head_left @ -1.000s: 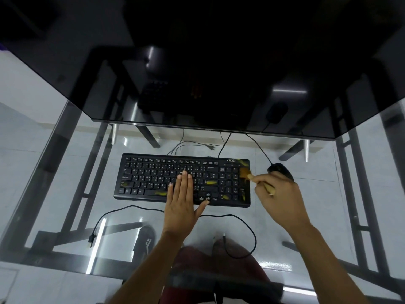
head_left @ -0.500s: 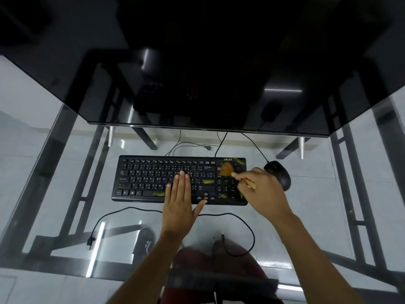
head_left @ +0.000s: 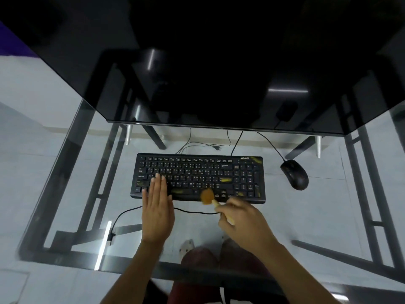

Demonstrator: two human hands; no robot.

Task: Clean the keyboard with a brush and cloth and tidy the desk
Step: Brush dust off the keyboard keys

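A black keyboard (head_left: pixel 198 172) with yellowish smudges lies in the middle of the glass desk (head_left: pixel 317 211). My left hand (head_left: pixel 157 207) lies flat with straight fingers on the keyboard's lower left keys and front edge. My right hand (head_left: pixel 243 220) grips the pale handle of a small brush (head_left: pixel 207 196), just in front of the keyboard. The brush's orange-brown bristles touch the bottom row of keys near the middle. No cloth is in sight.
A black mouse (head_left: pixel 294 174) sits right of the keyboard, its cable running back under a large dark monitor (head_left: pixel 219 73). A loose black cable (head_left: pixel 192 211) curves along the desk before the keyboard. The desk's black frame and my knees show through the glass.
My right hand swept the brush from the keyboard's right end leftward and down to the bottom row. My left hand slid from the middle to the left part of the keyboard.
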